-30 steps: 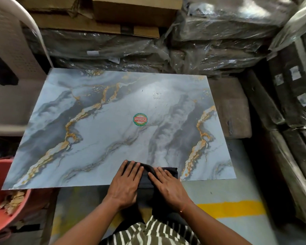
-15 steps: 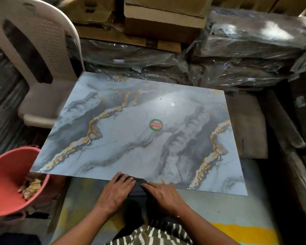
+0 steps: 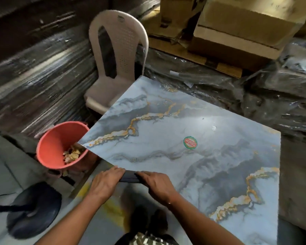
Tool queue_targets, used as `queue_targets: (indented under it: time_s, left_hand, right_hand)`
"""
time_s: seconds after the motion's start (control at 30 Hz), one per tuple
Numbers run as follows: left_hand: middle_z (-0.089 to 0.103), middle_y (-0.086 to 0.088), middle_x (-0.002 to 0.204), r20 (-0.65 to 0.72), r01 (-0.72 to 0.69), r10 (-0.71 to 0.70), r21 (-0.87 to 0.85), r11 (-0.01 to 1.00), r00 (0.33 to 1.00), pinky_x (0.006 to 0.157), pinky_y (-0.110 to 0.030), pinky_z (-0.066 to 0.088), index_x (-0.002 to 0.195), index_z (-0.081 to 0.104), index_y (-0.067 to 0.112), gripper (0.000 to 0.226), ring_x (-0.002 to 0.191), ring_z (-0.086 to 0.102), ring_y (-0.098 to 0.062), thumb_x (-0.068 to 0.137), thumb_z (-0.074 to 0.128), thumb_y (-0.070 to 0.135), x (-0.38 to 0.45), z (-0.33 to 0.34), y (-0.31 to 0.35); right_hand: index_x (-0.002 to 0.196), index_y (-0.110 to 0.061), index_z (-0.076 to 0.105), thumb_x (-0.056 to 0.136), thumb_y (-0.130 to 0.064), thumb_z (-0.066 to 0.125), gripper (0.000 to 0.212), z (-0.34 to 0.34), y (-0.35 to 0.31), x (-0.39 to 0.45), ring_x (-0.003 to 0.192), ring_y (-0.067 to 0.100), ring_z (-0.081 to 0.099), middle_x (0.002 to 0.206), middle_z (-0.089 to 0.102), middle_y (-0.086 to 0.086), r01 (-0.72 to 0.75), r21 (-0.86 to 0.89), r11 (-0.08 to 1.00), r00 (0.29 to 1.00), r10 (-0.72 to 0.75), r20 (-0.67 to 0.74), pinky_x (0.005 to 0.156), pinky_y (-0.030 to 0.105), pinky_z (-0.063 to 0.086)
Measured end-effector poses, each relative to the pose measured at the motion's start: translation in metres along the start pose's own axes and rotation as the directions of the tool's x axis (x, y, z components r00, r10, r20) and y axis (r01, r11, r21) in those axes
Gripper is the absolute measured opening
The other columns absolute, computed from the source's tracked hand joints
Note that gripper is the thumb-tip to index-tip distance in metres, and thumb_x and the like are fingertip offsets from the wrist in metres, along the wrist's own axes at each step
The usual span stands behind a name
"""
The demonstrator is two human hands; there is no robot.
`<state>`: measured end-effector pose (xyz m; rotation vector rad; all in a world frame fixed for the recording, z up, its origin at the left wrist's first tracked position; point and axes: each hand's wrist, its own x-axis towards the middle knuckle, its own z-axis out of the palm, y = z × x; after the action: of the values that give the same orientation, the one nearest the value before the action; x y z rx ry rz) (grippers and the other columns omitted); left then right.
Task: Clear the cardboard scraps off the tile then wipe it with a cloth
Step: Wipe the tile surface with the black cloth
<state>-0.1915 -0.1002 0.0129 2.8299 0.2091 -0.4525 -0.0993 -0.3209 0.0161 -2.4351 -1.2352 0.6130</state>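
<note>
A: Checking hand positions: where is the cloth (image 3: pixel 129 176) relative to each hand?

B: It lies at the near edge of the tile (image 3: pixel 193 152), bridging the gap between both hands. The left hand (image 3: pixel 104 184) presses flat on its left end, fingers extended and together. The right hand (image 3: pixel 157 184) presses flat on its right end, fingers likewise extended. Neither hand is curled around the cloth; both lie palm-down on it. Only a dark strip of the cloth shows between the fingertips.

A: Tile surface condition?

B: A round green and red sticker (image 3: pixel 190 142) sits near the centre. A small pale speck (image 3: pixel 214 128) lies beyond it, well apart from the hands.

A: Location of the cardboard scraps (image 3: pixel 72 153)?

B: Inside the red bucket (image 3: pixel 51 149), which stands just beside the tile's left corner. A plastic chair (image 3: pixel 117 55) stands behind the bucket.
</note>
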Motion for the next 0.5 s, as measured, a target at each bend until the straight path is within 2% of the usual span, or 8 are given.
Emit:
queue_targets:
  time_s: [0.07, 0.1, 0.17, 0.23, 0.27, 0.33, 0.4, 0.5]
  left_hand:
    - [0.048, 0.004, 0.154, 0.015, 0.093, -0.092, -0.040, 0.995, 0.996, 0.103, -0.039, 0.051, 0.143, 0.049, 0.038, 0.056, 0.139, 0.052, -0.022, 0.094, 0.038, 0.013, 0.002, -0.017, 0.001]
    - [0.046, 0.001, 0.154, -0.007, 0.109, -0.109, -0.042, 0.993, 0.994, 0.101, -0.042, 0.052, 0.143, 0.047, 0.036, 0.060, 0.140, 0.052, -0.025, 0.091, 0.042, 0.007, 0.005, -0.025, 0.000]
    - [0.038, 0.001, 0.161, -0.041, 0.096, -0.098, -0.041, 0.995, 0.994, 0.108, -0.041, 0.048, 0.149, 0.043, 0.029, 0.071, 0.153, 0.034, -0.021, 0.089, 0.044, -0.009, 0.013, -0.034, -0.005]
    - [0.027, 0.003, 0.168, -0.050, 0.067, -0.068, -0.033, 0.997, 0.996, 0.117, -0.037, 0.039, 0.157, 0.036, 0.023, 0.073, 0.159, 0.014, -0.016, 0.093, 0.038, -0.014, 0.020, -0.040, -0.016]
    - [0.023, 0.003, 0.170, -0.052, 0.059, -0.061, -0.035, 0.998, 0.997, 0.119, -0.038, 0.037, 0.159, 0.032, 0.022, 0.073, 0.160, 0.010, -0.016, 0.095, 0.035, -0.013, 0.024, -0.044, -0.023]
    - [0.021, -0.001, 0.171, -0.058, 0.070, -0.073, -0.041, 0.997, 0.996, 0.120, -0.041, 0.035, 0.161, 0.027, 0.022, 0.075, 0.160, 0.012, -0.020, 0.095, 0.034, -0.012, 0.030, -0.052, -0.039]
    - [0.024, -0.005, 0.169, -0.076, 0.076, -0.079, -0.045, 0.996, 0.994, 0.122, -0.039, 0.031, 0.162, 0.027, 0.019, 0.074, 0.158, 0.018, -0.023, 0.093, 0.032, -0.009, 0.035, -0.060, -0.047]
    - [0.033, -0.007, 0.164, -0.144, 0.039, -0.045, -0.041, 0.998, 0.989, 0.124, -0.036, 0.027, 0.158, 0.034, 0.014, 0.075, 0.156, 0.024, -0.023, 0.088, 0.011, 0.005, 0.051, -0.071, -0.072]
  right_hand:
    - [0.152, -0.028, 0.050, 0.090, -0.036, 0.021, 0.069, -0.009, 0.002, 0.017, 0.117, 0.035, 0.066, 0.145, 0.063, 0.004, 0.032, -0.052, 0.998, 0.999, -0.032, -0.011, 0.085, 0.039, 0.053]
    - [0.150, -0.028, 0.052, 0.089, -0.040, 0.017, 0.071, -0.015, 0.002, 0.026, 0.117, 0.034, 0.065, 0.144, 0.064, 0.003, 0.048, -0.057, 0.997, 0.999, -0.049, -0.017, 0.085, 0.038, 0.051]
    - [0.142, -0.022, 0.059, 0.090, -0.038, 0.020, 0.067, -0.027, -0.002, 0.043, 0.108, 0.033, 0.067, 0.132, 0.069, 0.005, 0.118, -0.112, 0.987, 0.990, -0.126, -0.062, 0.079, 0.037, 0.052]
    - [0.129, -0.016, 0.066, 0.091, -0.026, 0.031, 0.053, -0.038, -0.006, 0.060, 0.096, 0.031, 0.069, 0.117, 0.073, 0.007, 0.179, -0.217, 0.960, 0.975, -0.203, -0.094, 0.070, 0.034, 0.053]
    - [0.124, -0.016, 0.068, 0.090, -0.023, 0.034, 0.048, -0.042, -0.008, 0.068, 0.091, 0.030, 0.069, 0.112, 0.073, 0.006, 0.190, -0.256, 0.948, 0.970, -0.221, -0.099, 0.067, 0.033, 0.052]
    - [0.119, -0.017, 0.067, 0.090, -0.023, 0.034, 0.044, -0.048, -0.013, 0.087, 0.088, 0.030, 0.067, 0.110, 0.072, 0.006, 0.176, -0.278, 0.944, 0.974, -0.209, -0.091, 0.064, 0.032, 0.051]
    - [0.124, -0.018, 0.063, 0.093, -0.026, 0.028, 0.048, -0.053, -0.018, 0.101, 0.095, 0.033, 0.065, 0.116, 0.068, 0.006, 0.147, -0.259, 0.954, 0.982, -0.173, -0.077, 0.068, 0.038, 0.052]
    - [0.128, -0.018, 0.060, 0.095, -0.031, 0.020, 0.054, -0.055, -0.029, 0.127, 0.105, 0.035, 0.063, 0.124, 0.066, 0.007, 0.123, -0.260, 0.958, 0.982, -0.155, -0.107, 0.073, 0.045, 0.056]
